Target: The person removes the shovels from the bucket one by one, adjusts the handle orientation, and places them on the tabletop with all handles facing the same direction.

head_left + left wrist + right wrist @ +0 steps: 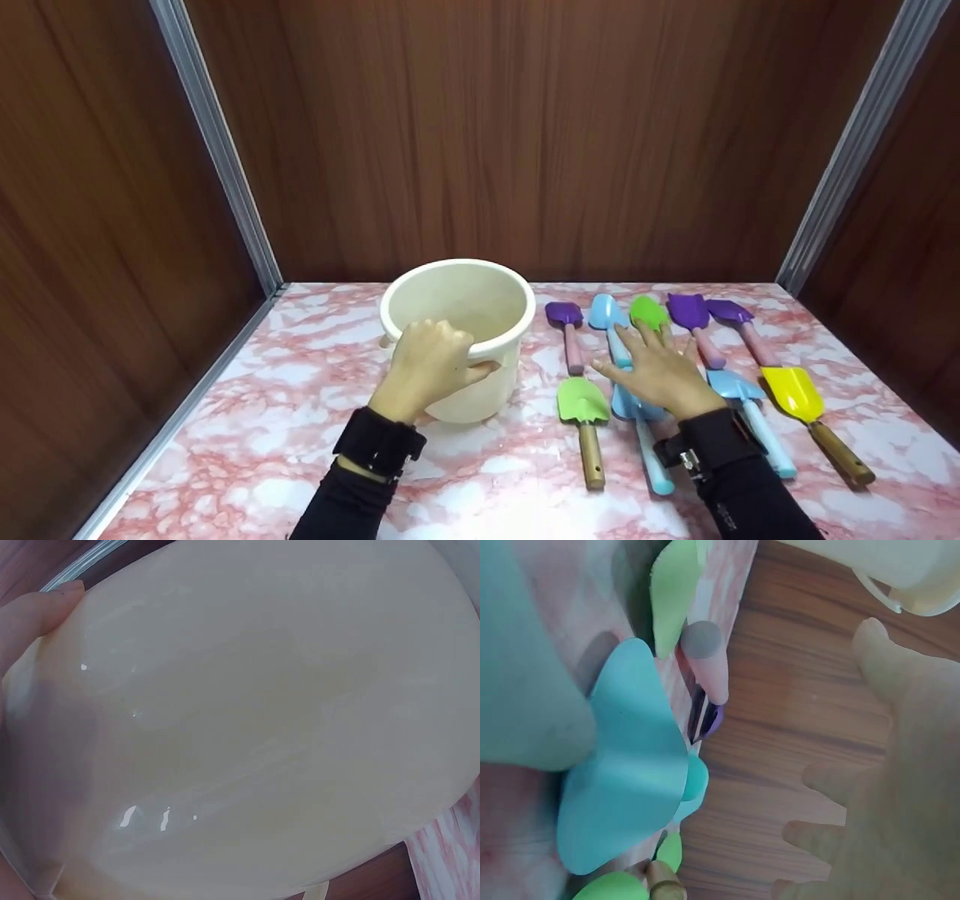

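Note:
A cream plastic bucket [469, 394] stands upright on the table, left of the shovels. My left hand [431, 364] grips its near rim; the thumb lies outside and the left wrist view is mostly filled by the bucket's pale wall [262, 720]. My right hand [664, 375] is spread above the toy shovels, fingers apart and holding nothing. Beneath it lies a blue shovel [628, 405], whose blade [626, 757] looms in the right wrist view. Beyond the fingers is a green shovel [646, 311], its handle hidden by the hand. A green shovel with a wooden handle [583, 401] lies left of it.
Several more shovels lie in two rough rows on the pink marbled tabletop [300, 375]: purple ones with pink handles [574, 349], blue ones [765, 431] and a yellow one [796, 394]. Brown wood-look panels [480, 135] wall the back and both sides.

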A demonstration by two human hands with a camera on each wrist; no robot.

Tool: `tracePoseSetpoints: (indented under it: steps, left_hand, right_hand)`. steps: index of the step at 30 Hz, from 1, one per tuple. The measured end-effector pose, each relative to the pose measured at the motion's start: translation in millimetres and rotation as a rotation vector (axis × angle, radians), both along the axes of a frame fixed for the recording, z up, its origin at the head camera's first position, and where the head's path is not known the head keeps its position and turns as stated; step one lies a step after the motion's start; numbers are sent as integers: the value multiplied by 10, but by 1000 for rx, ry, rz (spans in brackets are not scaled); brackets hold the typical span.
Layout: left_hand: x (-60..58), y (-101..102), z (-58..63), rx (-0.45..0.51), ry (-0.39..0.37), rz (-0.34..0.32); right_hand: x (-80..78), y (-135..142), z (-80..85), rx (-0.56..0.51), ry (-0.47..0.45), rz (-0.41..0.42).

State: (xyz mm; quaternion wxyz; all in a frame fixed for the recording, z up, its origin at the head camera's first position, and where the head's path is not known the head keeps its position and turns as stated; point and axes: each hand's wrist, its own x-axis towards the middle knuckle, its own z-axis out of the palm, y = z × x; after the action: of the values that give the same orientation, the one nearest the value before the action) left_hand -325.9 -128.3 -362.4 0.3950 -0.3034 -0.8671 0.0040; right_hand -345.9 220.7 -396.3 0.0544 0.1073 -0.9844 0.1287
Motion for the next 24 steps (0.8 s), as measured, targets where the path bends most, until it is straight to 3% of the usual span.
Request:
tracePoseSetpoints:
  steps: [13,19,24]
  left_hand:
    - [5,-41,-10,-52,41,86]
    - [-170,-307,49,11,-120,171]
    - [-352,-536,103,32,-223,175]
  right_hand:
    - [12,103,67,-9,-64,-25]
    - [18,144,69,-27,-108,-20]
    - [2,188,96,-17,-113,-19]
